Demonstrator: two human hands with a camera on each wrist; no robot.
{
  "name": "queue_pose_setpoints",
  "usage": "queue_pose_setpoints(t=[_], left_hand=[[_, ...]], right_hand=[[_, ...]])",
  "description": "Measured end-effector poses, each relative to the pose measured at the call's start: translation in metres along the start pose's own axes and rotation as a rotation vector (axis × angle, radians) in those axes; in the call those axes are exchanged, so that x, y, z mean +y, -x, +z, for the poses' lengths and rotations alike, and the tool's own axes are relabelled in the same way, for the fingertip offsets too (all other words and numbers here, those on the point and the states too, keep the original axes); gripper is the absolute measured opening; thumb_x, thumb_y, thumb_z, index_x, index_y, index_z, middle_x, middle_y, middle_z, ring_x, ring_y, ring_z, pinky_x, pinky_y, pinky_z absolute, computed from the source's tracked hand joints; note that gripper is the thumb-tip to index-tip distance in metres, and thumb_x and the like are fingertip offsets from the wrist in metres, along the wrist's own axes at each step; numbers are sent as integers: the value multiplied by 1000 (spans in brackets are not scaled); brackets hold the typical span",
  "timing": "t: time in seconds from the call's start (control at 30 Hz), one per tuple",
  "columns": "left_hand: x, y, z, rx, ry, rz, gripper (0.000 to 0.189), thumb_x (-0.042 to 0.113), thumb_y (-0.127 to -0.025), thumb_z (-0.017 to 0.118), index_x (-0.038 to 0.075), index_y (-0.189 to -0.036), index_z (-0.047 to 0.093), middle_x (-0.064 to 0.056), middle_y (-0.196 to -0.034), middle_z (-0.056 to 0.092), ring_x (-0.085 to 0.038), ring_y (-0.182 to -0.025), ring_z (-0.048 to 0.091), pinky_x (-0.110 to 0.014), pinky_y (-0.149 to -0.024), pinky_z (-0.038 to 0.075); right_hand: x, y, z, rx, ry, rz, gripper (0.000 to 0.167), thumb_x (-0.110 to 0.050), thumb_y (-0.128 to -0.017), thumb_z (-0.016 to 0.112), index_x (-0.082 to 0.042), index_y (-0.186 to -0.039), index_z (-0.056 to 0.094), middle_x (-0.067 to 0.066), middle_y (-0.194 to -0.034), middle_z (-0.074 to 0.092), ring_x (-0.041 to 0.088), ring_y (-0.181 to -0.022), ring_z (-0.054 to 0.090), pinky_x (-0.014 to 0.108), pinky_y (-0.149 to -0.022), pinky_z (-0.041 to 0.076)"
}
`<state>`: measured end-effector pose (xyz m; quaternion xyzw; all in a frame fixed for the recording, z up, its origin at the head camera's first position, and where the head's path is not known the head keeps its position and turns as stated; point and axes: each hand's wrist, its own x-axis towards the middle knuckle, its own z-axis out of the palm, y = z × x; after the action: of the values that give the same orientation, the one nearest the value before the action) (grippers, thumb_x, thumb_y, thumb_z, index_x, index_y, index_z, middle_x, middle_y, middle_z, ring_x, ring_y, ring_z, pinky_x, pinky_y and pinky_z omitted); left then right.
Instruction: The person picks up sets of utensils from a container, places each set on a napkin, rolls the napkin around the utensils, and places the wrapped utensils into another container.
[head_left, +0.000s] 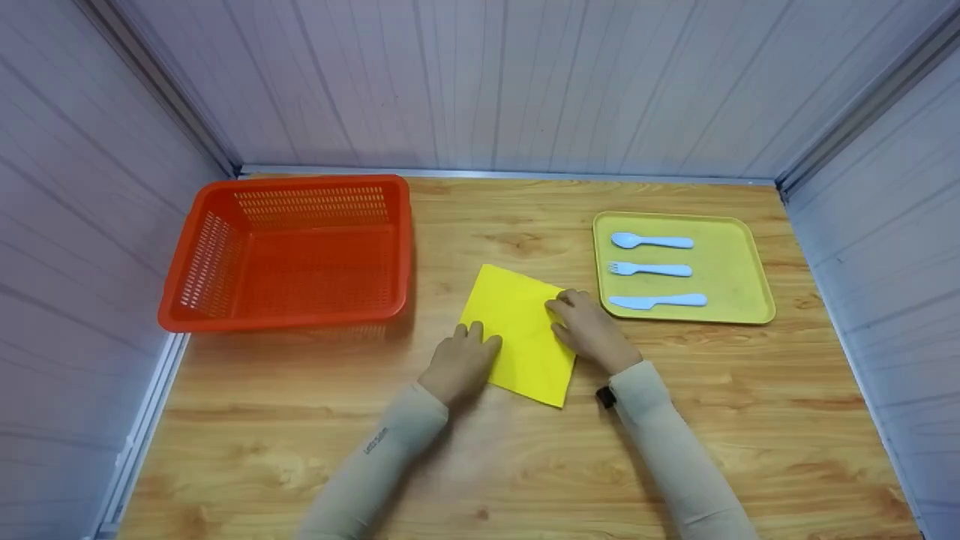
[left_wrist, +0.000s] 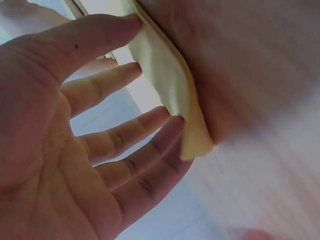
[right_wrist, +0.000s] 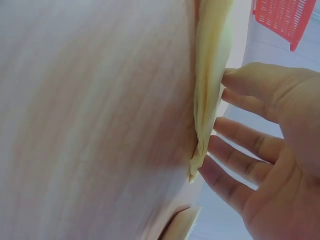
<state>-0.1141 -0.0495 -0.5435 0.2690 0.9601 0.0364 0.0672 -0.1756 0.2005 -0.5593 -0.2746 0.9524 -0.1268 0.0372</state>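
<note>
A folded yellow cloth [head_left: 525, 330] lies slantwise on the table, between my two hands. My left hand [head_left: 461, 364] rests its fingertips on the cloth's left edge. Seen from the left wrist, the spread fingers [left_wrist: 120, 140] and thumb touch the top of the cloth [left_wrist: 165, 75] near its layered edge. On the opposite side, my right hand [head_left: 592, 330] touches the cloth's right edge. The right wrist view has its fingers [right_wrist: 240, 160] loosely extended, tips against the folded layers of the cloth [right_wrist: 212, 75]. Neither hand curls round it.
A red-orange plastic basket [head_left: 319, 277] stands at the back left. Right of the cloth sits a yellow tray [head_left: 731, 270] bearing a light-blue spoon [head_left: 652, 241], fork [head_left: 651, 269] and knife [head_left: 658, 301]. Pale panel walls [head_left: 495, 82] enclose the wooden table [head_left: 765, 420] at the back and sides.
</note>
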Motion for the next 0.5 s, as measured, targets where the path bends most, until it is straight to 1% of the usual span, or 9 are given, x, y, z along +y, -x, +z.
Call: queue_pose_setpoints(t=[0.1,0.17,0.3,0.4,0.5], left_hand=[[-6,-8,-4,-24,20,-18,22,-1,-95,55,9,-113,63,-19,-108,56,-36,-91,55,-43,-61,54],[-10,-14,-6,-54,44,-37,24,0,-96,54,8,-117,62,-21,-117,56,-37,-97,56,-45,-66,56],[-15,-26,-9,-111,114,-85,22,11,-100,53,7,-121,60,-23,-130,53,-38,-108,54,-49,-76,56],[-18,-32,-10,-127,147,-108,26,21,-99,58,7,-122,59,-21,-130,52,-38,-109,53,-49,-79,55],[-20,-36,-9,-134,146,-112,35,27,-97,64,8,-126,58,-19,-130,51,-37,-111,52,-48,-83,53]], right_hand=[[-1,0,-1,12,0,35,35,-17,-97,67,-1,-127,63,21,-121,56,37,-109,54,45,-90,50],[-1,0,-1,13,-2,63,35,-19,-97,67,-1,-127,62,21,-119,55,36,-107,53,45,-89,49],[-3,0,-1,4,-15,104,36,-22,-98,66,-1,-126,60,21,-117,52,36,-105,50,45,-87,48],[-5,1,1,-6,-22,126,36,-23,-99,65,-1,-126,59,21,-116,50,36,-103,49,45,-87,48],[-7,2,2,-12,-14,148,36,-24,-99,64,-1,-126,59,21,-115,50,36,-101,48,45,-85,48]])
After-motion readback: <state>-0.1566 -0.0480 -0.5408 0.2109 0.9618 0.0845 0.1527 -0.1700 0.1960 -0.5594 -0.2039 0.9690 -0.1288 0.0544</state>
